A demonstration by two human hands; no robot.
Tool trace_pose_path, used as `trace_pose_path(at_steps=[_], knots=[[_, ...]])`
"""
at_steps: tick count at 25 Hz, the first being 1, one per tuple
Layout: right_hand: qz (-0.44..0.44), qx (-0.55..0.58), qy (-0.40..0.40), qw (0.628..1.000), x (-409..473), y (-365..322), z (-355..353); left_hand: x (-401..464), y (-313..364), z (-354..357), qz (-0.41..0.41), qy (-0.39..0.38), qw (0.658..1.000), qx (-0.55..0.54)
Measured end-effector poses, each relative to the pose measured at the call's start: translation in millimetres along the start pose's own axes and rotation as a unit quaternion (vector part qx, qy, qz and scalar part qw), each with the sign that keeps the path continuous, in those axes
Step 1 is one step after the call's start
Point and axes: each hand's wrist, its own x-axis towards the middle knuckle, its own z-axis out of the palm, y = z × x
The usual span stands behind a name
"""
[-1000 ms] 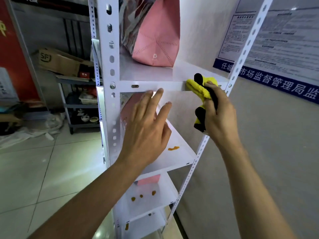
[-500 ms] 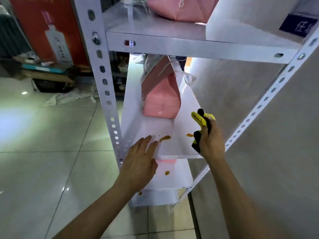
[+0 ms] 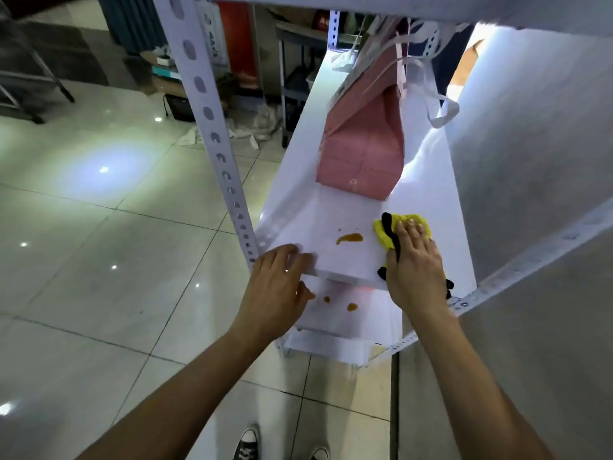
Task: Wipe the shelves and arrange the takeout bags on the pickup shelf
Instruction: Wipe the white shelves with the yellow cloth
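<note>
A white shelf (image 3: 298,224) of a metal rack carries a pink takeout bag (image 3: 361,157) with white handles toward the back. An orange-brown stain (image 3: 349,238) lies near the shelf's front. My right hand (image 3: 414,263) presses a yellow and black cloth (image 3: 384,235) flat on the shelf just right of the stain. My left hand (image 3: 282,283) grips the shelf's front left edge, thumb underneath. The lower shelf (image 3: 335,313) shows two small orange spots (image 3: 351,307).
The perforated white upright (image 3: 212,134) stands left of my left hand. A grey wall (image 3: 530,161) borders the rack on the right. Tiled floor (image 3: 99,227) spreads to the left, with carts and boxes at the back. My shoes (image 3: 247,444) show at the bottom.
My view dropped from the upper shelf to the middle one. My right hand brought the cloth down onto the shelf beside the stain, and my left hand took hold of the front edge.
</note>
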Motion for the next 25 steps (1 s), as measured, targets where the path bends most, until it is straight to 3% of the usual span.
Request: trace_pose_path(at_steps=[4, 8, 13, 19, 25], knots=[[-0.127, 0.022, -0.053, 0.99, 18.5, -47.0, 9.9, -6.1, -0.1, -11.5, -0.039, 0.016, 0.997, -0.071], [-0.203, 0.006, -0.082, 0.976, 22.0, -75.6, 8.7, -10.5, -9.6, -19.4, -0.002, 0.02, 0.999, -0.036], [-0.231, 0.016, -0.072, 0.97, -24.2, -74.7, 16.7, -11.4, -15.1, -13.0, -0.016, 0.041, 0.999, -0.03], [-0.204, -0.081, -0.123, 0.968, 43.5, -99.4, 23.3, -19.6, -19.4, -9.9, -0.001, 0.036, 0.999, -0.041], [-0.271, -0.012, -0.082, 0.959, 8.5, -83.3, 28.8, -30.5, -29.1, -12.7, 0.032, -0.002, 0.997, -0.072]])
